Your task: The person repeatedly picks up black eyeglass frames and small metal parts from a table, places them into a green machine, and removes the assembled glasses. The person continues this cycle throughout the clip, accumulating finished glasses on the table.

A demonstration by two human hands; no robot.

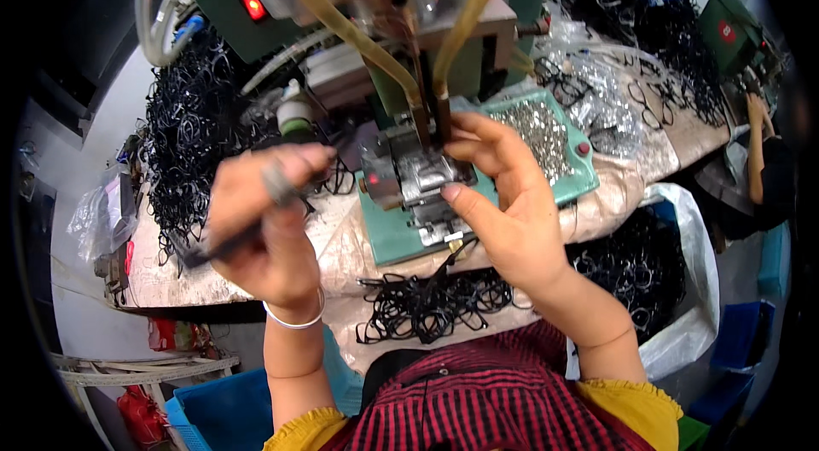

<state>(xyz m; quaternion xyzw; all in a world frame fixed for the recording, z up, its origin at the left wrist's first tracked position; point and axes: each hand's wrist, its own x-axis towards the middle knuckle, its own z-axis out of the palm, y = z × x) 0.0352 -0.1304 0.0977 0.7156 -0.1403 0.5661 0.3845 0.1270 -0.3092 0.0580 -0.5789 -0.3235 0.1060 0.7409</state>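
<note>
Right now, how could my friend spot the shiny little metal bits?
Find the green machine with two yellowish hoses. Just beyond the right hand, look in the pale-green tray. The metal bits heap there, small and silvery, unlike the tangled black frames.

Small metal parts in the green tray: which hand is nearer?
Right. The right hand is just left of the small metal parts; the left hand is farther left, beyond the metal block.

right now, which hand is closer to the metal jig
The right hand, its thumb and fingertips right at the jig; the left hand, with the white bangle at its wrist, is farther off to the left.
</note>
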